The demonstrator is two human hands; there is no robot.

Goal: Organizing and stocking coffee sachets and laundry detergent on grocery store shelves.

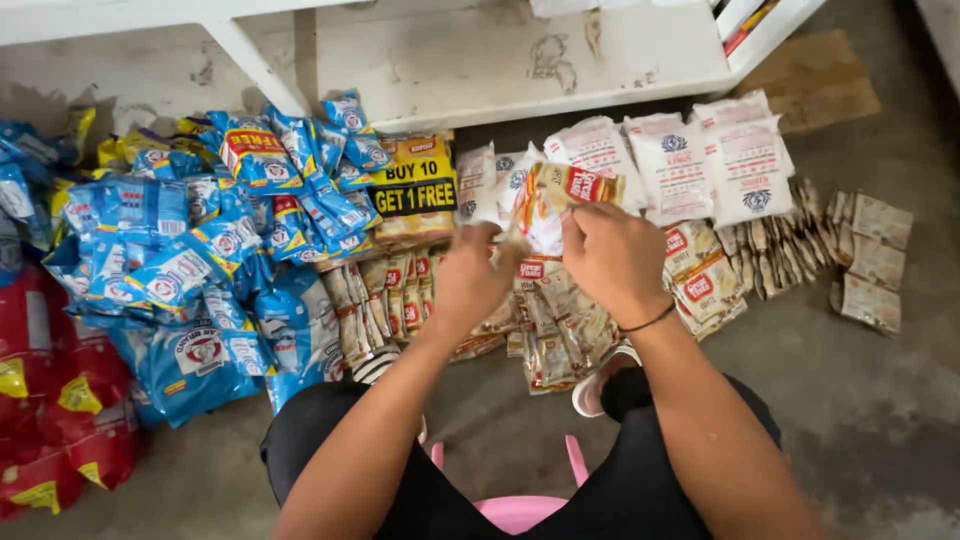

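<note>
At the centre of the frame the left hand (470, 272) and the right hand (612, 258) both pinch a strip of beige sachets (560, 195), lifted just above the floor (860, 400). Judging by the layout, much is already sorted: white packets (700, 165) upper right, blue packets (200, 250) heaped left, while loose sachet strips (555, 335) below the hands remain.

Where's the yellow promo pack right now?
Head view, left of centre: the yellow promo pack lies on the floor between the blue sachets and white packets, under the shelf edge.

Glossy plastic sachets (560, 195); rough concrete floor (860, 400); chipped painted wood shelf (480, 60).
</note>
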